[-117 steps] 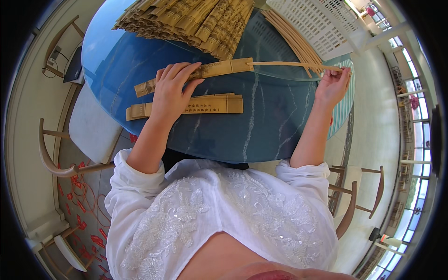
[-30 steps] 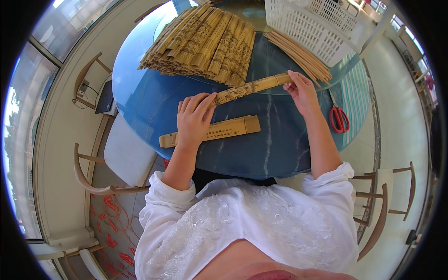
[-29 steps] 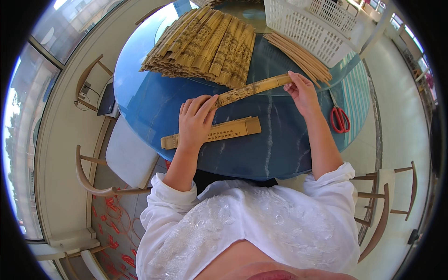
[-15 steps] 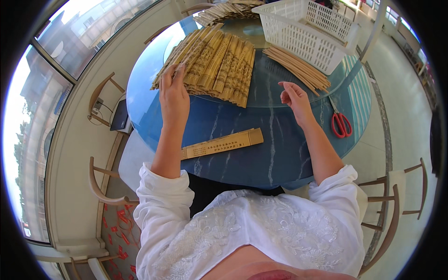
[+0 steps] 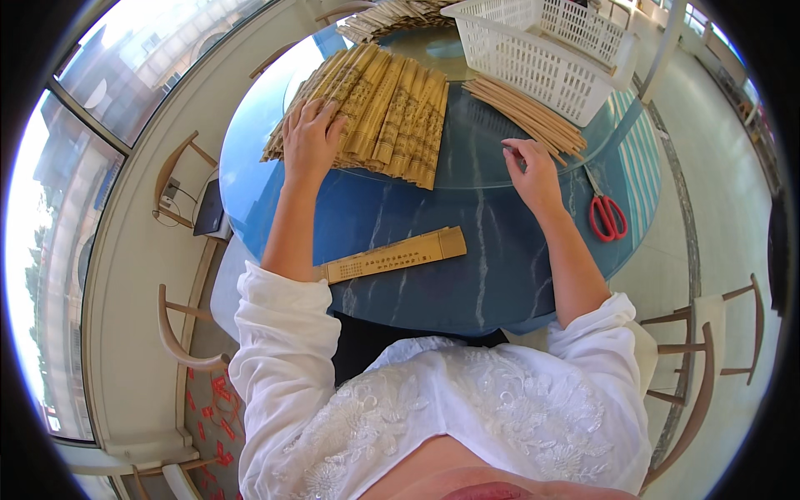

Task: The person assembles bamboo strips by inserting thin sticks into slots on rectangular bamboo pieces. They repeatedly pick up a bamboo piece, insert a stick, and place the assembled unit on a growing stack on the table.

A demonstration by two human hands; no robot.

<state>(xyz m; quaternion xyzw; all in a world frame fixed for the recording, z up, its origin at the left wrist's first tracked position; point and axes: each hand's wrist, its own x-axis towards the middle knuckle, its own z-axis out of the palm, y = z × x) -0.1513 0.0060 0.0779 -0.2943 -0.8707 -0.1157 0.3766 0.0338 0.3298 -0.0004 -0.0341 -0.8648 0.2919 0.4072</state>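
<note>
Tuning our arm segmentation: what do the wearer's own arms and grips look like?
Loose white sleeves, turned up into cuffs near the elbows; forearms bare below. Left grip and right grip are ungloved human hands. No watch, bracelet, cables or markers visible on either arm. The white top's front has pale floral embroidery.

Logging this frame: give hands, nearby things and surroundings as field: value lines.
left hand: fingers over left part of printed sleeve pile; grip unclear
right hand: raised, apparently empty, near wooden sticks
front: flat printed sleeves
right: red-handled scissors
back: white slatted plastic basket
surface: blue veined tabletop
</note>
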